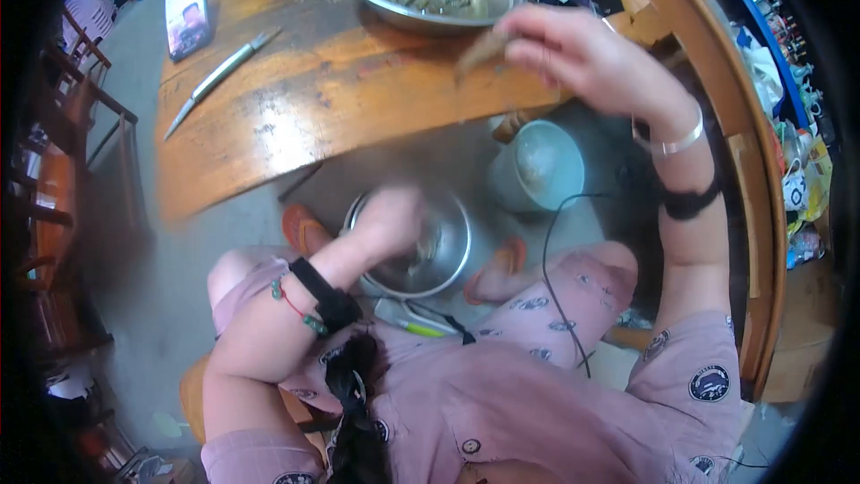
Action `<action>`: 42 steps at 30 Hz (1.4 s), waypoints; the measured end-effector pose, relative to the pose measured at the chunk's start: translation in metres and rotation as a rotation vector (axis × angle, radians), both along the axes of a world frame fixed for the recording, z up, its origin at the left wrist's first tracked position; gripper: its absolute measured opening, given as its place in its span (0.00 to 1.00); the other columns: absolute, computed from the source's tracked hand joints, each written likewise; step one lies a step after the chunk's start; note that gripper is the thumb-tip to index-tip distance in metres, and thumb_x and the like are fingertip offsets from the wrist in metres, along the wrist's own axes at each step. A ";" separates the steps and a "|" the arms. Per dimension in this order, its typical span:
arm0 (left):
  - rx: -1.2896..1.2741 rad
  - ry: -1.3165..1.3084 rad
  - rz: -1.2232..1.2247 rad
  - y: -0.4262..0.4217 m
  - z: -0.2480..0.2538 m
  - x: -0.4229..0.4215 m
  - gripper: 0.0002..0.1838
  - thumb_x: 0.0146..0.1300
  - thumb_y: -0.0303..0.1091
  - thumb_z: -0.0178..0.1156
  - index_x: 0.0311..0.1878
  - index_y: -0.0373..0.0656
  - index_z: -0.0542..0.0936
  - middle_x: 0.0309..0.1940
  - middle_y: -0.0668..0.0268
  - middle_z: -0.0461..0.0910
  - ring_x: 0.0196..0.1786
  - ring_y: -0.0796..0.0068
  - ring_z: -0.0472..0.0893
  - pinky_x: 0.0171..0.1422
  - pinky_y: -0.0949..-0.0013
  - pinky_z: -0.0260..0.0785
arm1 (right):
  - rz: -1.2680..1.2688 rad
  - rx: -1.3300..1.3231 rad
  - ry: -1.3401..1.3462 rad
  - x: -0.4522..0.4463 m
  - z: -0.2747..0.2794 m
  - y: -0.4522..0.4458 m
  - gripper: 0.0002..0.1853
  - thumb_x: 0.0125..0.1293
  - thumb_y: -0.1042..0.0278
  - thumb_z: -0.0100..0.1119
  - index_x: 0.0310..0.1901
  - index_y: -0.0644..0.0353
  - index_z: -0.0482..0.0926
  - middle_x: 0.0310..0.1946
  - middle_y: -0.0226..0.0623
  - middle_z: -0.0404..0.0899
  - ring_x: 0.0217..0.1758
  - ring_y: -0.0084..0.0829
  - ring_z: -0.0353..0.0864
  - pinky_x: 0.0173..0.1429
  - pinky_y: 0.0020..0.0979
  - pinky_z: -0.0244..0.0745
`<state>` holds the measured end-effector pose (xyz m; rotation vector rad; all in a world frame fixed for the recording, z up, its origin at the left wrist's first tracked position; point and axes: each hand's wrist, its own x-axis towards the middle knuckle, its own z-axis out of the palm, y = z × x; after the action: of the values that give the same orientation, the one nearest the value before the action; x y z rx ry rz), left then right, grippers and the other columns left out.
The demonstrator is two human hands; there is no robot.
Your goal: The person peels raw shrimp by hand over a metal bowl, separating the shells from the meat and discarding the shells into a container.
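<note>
As a shrimp (pixel 480 57) hangs from the right hand (pixel 573 52), the left hand (pixel 394 218) blurs below

The shrimp is right of upper centre, over the bench (pixel 305 108) and just beside a steel bowl (pixel 430 22) of shrimp. The right grip is narrow, fingertips pinching it. Mid-frame, the left hand is at a lower bowl (pixel 458 253); whether its grip holds anything, I cannot tell. The step looks like handling shrimp singly, direction unclear; the next move likely calls for a steady pinch clear of the bench edge. Upper left lie a slim pointed tool (pixel 218 78) and phone (pixel 186 15).
</note>
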<state>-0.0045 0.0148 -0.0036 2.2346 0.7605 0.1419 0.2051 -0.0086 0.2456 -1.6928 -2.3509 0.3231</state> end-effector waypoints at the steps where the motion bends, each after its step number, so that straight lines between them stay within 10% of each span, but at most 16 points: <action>1: -0.007 0.072 -0.020 0.003 0.006 0.002 0.06 0.59 0.28 0.56 0.36 0.37 0.80 0.32 0.49 0.82 0.40 0.47 0.81 0.47 0.54 0.74 | 0.029 -0.043 0.033 -0.009 -0.014 -0.018 0.12 0.68 0.64 0.57 0.46 0.63 0.76 0.30 0.45 0.78 0.33 0.43 0.79 0.40 0.35 0.76; 10: -0.150 -0.046 0.090 -0.001 0.016 0.007 0.17 0.70 0.42 0.55 0.44 0.36 0.80 0.34 0.51 0.83 0.40 0.56 0.83 0.45 0.60 0.73 | -0.042 -0.340 0.389 -0.034 -0.199 -0.088 0.16 0.66 0.70 0.57 0.51 0.65 0.67 0.41 0.54 0.78 0.43 0.56 0.78 0.46 0.47 0.74; 12: -0.365 -0.045 0.028 -0.007 0.016 0.009 0.22 0.70 0.48 0.55 0.46 0.34 0.79 0.34 0.59 0.83 0.38 0.68 0.81 0.44 0.64 0.72 | -0.130 -0.370 0.463 -0.036 -0.204 -0.095 0.17 0.65 0.71 0.59 0.51 0.64 0.65 0.40 0.55 0.78 0.44 0.56 0.78 0.46 0.47 0.74; 13: -0.033 -0.232 -0.271 -0.007 0.011 0.005 0.20 0.69 0.47 0.58 0.47 0.34 0.78 0.35 0.67 0.81 0.40 0.78 0.78 0.44 0.69 0.72 | -0.212 -0.402 0.525 -0.037 -0.205 -0.097 0.19 0.64 0.71 0.60 0.51 0.63 0.63 0.40 0.55 0.78 0.44 0.57 0.79 0.45 0.48 0.74; 19: -0.461 -0.087 -0.099 -0.012 -0.019 0.010 0.09 0.67 0.30 0.60 0.46 0.36 0.77 0.33 0.68 0.80 0.36 0.82 0.78 0.42 0.75 0.72 | -0.244 -0.410 0.612 -0.031 -0.221 -0.095 0.22 0.61 0.70 0.63 0.50 0.62 0.60 0.39 0.54 0.78 0.45 0.56 0.79 0.44 0.48 0.75; 28: -0.806 -0.017 0.091 -0.005 -0.022 0.012 0.09 0.71 0.31 0.56 0.45 0.34 0.77 0.33 0.67 0.81 0.36 0.79 0.81 0.43 0.75 0.74 | -0.078 0.014 0.318 -0.025 -0.253 -0.097 0.09 0.62 0.71 0.57 0.41 0.63 0.71 0.34 0.47 0.76 0.41 0.50 0.79 0.44 0.44 0.75; 42: -0.501 -0.004 0.050 -0.013 -0.007 0.015 0.10 0.68 0.30 0.57 0.39 0.32 0.82 0.24 0.67 0.82 0.27 0.82 0.80 0.34 0.75 0.74 | -0.096 0.109 0.195 -0.038 -0.247 -0.100 0.08 0.61 0.71 0.54 0.38 0.67 0.72 0.33 0.48 0.75 0.40 0.46 0.78 0.45 0.40 0.75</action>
<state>0.0102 0.0022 -0.0101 1.7414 0.7540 -0.0205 0.1670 -0.1083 -0.0018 -1.6377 -2.1017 0.3209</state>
